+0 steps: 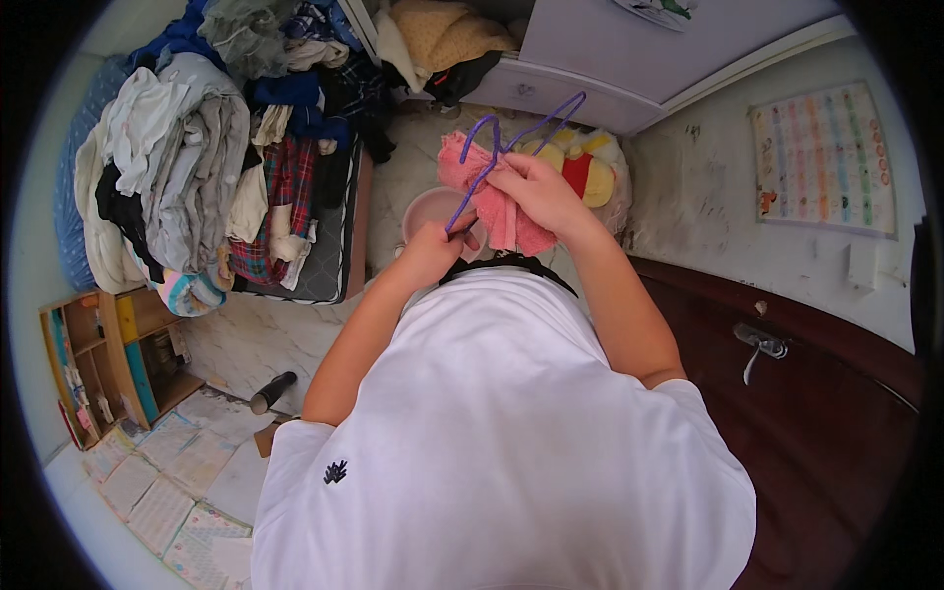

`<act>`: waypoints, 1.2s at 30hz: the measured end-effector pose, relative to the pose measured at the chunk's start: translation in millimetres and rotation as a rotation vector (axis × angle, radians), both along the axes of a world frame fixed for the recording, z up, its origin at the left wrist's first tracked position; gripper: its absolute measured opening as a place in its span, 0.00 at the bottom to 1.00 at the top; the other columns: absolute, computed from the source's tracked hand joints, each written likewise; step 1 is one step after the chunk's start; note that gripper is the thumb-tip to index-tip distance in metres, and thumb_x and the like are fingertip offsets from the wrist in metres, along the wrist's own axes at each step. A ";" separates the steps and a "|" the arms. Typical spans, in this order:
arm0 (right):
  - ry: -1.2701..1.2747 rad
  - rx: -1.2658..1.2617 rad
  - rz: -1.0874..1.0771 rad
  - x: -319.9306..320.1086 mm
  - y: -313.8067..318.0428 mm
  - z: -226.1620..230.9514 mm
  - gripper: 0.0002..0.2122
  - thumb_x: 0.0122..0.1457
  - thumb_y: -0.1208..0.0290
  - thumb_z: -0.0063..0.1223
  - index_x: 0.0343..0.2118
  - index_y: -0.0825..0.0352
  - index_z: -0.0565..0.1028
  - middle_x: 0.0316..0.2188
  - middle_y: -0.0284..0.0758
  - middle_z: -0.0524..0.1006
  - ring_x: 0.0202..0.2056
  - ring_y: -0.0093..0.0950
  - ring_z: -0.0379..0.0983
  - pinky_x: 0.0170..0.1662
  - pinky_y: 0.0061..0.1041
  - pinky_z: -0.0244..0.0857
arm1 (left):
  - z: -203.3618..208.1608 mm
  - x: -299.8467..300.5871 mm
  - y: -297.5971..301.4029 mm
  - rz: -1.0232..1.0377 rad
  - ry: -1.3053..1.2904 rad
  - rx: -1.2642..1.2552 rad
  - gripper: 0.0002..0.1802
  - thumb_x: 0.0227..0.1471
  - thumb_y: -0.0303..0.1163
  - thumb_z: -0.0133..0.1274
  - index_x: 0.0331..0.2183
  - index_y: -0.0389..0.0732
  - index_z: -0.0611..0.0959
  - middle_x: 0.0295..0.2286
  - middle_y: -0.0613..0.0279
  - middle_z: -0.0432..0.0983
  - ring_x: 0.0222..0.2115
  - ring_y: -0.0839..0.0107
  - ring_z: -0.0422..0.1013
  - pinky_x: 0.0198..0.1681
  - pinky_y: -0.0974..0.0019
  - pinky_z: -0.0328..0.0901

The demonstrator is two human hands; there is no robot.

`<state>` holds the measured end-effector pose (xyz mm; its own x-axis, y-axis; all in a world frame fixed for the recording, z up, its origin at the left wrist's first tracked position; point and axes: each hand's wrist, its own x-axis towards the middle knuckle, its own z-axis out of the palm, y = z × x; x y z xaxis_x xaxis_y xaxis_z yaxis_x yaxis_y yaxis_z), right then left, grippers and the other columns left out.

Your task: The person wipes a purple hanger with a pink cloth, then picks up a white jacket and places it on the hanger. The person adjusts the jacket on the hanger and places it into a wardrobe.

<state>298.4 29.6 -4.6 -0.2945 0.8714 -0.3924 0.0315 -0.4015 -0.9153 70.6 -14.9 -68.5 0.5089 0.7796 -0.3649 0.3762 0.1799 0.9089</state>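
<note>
Right hand [539, 202]: grip closed, pinching the pink cloth [503, 221] right beside the purple hanger [498, 147]; whether the fingers clasp the wire too, I cannot tell.
Left hand [431, 254]: grip folded about the hanger's lower end, left of the cloth.
Pink cloth: bunched at upper centre of the frame, partly behind the hanger, its lower part hanging below the right hand.
Basin [425, 208]: pale pink, beneath the hands, partly hidden.
Plush toy [600, 182]: yellow and red, just right of the right hand.
Bed [332, 280]: upper left, heaped with clothes and a folded grey quilt [211, 147].
Shelf unit [134, 320]: wooden, lower left.
Door [787, 442]: dark red, lower right.
</note>
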 end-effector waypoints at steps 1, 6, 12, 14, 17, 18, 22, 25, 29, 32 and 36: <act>-0.026 0.020 0.011 -0.3 1.4 -1.2 0.14 0.66 0.67 0.54 0.48 0.71 0.78 0.39 0.29 0.81 0.39 0.18 0.75 0.44 0.21 0.69 | 0.5 -0.1 -0.9 -0.047 0.045 0.060 0.31 0.57 0.20 0.42 0.62 0.44 0.74 0.32 0.63 0.81 0.32 0.72 0.72 0.41 0.68 0.68; 0.087 -0.028 -0.080 4.3 -9.9 0.3 0.12 0.66 0.68 0.54 0.46 0.71 0.80 0.36 0.27 0.81 0.37 0.17 0.74 0.43 0.20 0.68 | -5.8 -3.9 -4.8 -0.050 0.141 0.093 0.32 0.56 0.20 0.43 0.62 0.45 0.74 0.30 0.54 0.81 0.31 0.64 0.76 0.40 0.63 0.70; -0.193 0.151 -0.021 3.2 -19.6 14.0 0.13 0.66 0.66 0.55 0.44 0.72 0.81 0.35 0.28 0.81 0.36 0.15 0.74 0.41 0.19 0.69 | -7.0 -2.1 -9.4 0.068 0.189 0.124 0.19 0.54 0.21 0.46 0.46 0.39 0.84 0.29 0.49 0.82 0.32 0.55 0.79 0.40 0.58 0.71; -0.118 0.132 -0.027 3.9 -20.9 8.3 0.13 0.66 0.66 0.55 0.44 0.72 0.81 0.35 0.28 0.81 0.36 0.15 0.74 0.41 0.19 0.68 | -15.1 -3.6 -12.7 0.096 0.207 0.143 0.14 0.53 0.21 0.47 0.39 0.37 0.85 0.29 0.48 0.82 0.33 0.53 0.79 0.40 0.57 0.71; 0.009 0.032 -0.066 6.6 -20.9 10.7 0.13 0.66 0.67 0.55 0.44 0.72 0.81 0.35 0.28 0.81 0.36 0.15 0.74 0.41 0.19 0.68 | -13.0 -0.7 -14.1 0.124 0.211 0.163 0.10 0.53 0.21 0.47 0.33 0.35 0.83 0.30 0.46 0.81 0.34 0.49 0.78 0.41 0.56 0.71; 0.007 0.036 -0.055 8.2 -22.3 12.0 0.13 0.66 0.67 0.55 0.45 0.73 0.81 0.35 0.29 0.82 0.36 0.16 0.74 0.41 0.19 0.69 | -6.8 0.2 -13.8 0.129 0.216 0.176 0.10 0.53 0.21 0.48 0.34 0.35 0.83 0.31 0.46 0.81 0.34 0.49 0.78 0.41 0.55 0.71; 0.072 0.009 -0.048 18.2 -29.8 26.3 0.14 0.66 0.67 0.56 0.47 0.74 0.80 0.37 0.30 0.82 0.37 0.18 0.75 0.43 0.19 0.69 | 21.7 6.2 -10.2 0.112 0.266 0.181 0.10 0.53 0.20 0.49 0.35 0.35 0.83 0.33 0.46 0.82 0.36 0.47 0.78 0.42 0.53 0.71; 0.157 -0.052 -0.062 24.7 -32.5 27.3 0.14 0.67 0.67 0.55 0.47 0.72 0.81 0.37 0.30 0.82 0.37 0.16 0.75 0.43 0.18 0.69 | 21.7 7.5 -8.4 0.082 0.256 0.214 0.10 0.53 0.20 0.49 0.37 0.36 0.83 0.33 0.46 0.81 0.37 0.46 0.78 0.43 0.53 0.71; 0.208 -0.116 -0.047 27.6 -32.9 21.5 0.13 0.67 0.67 0.54 0.47 0.72 0.80 0.36 0.30 0.82 0.36 0.16 0.76 0.41 0.19 0.70 | 3.9 -0.5 -0.1 0.104 0.276 0.355 0.11 0.52 0.19 0.48 0.36 0.36 0.83 0.34 0.46 0.81 0.37 0.45 0.77 0.43 0.52 0.71; 0.302 -0.123 -0.178 19.4 -30.9 17.6 0.14 0.68 0.66 0.53 0.47 0.72 0.79 0.36 0.31 0.82 0.36 0.18 0.77 0.39 0.20 0.71 | 7.1 1.5 10.6 0.108 0.277 0.380 0.13 0.51 0.18 0.47 0.36 0.37 0.83 0.33 0.46 0.81 0.38 0.46 0.77 0.43 0.52 0.70; 0.601 -0.415 -0.274 8.3 -20.0 5.3 0.14 0.68 0.63 0.53 0.48 0.67 0.76 0.39 0.33 0.81 0.37 0.22 0.79 0.38 0.25 0.73 | 0.5 4.3 12.3 0.115 0.198 0.326 0.14 0.51 0.18 0.45 0.37 0.38 0.84 0.33 0.48 0.81 0.38 0.48 0.76 0.44 0.54 0.70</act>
<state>306.8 9.5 0.7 -0.3555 0.7604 -0.5435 -0.5720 -0.6369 -0.5170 74.9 -2.6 -67.9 0.3558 0.9188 -0.1711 0.5440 -0.0547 0.8373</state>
